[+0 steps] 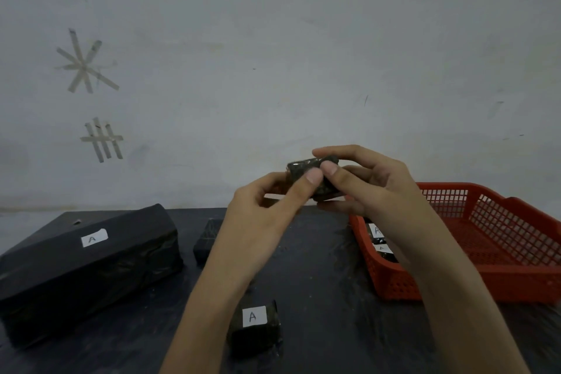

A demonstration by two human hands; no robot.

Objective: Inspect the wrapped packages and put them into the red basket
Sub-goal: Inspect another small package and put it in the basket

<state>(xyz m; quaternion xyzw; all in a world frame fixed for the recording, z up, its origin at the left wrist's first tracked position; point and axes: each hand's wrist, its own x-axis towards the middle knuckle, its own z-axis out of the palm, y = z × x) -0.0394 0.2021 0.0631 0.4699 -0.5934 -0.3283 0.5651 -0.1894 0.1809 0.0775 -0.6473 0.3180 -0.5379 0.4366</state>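
Both hands are curled onto one small wrapped package [306,167], raised above the tabletop [328,267] toward the wall. The left hand [267,200] pinches its near side with the thumb on top, and the right hand [370,185] holds the other end between thumb and forefinger. Lifting it this way probably lets the wrapping be turned and checked before it is dropped in. The red basket [522,282] sits at about four o'clock from that package, close by the right hand, with two labelled packages [376,232] already in its near-left corner. Three more wait on the dark, scuffed tabletop: a large wrapped block [91,267] marked A at eight o'clock, a small one [206,240] partly hidden behind the left forearm at seven, and another marked A [255,328] at six. Behind them rises a plain pale wall [303,39] with a tape star [86,65] and a tape tally [103,140] at ten o'clock.
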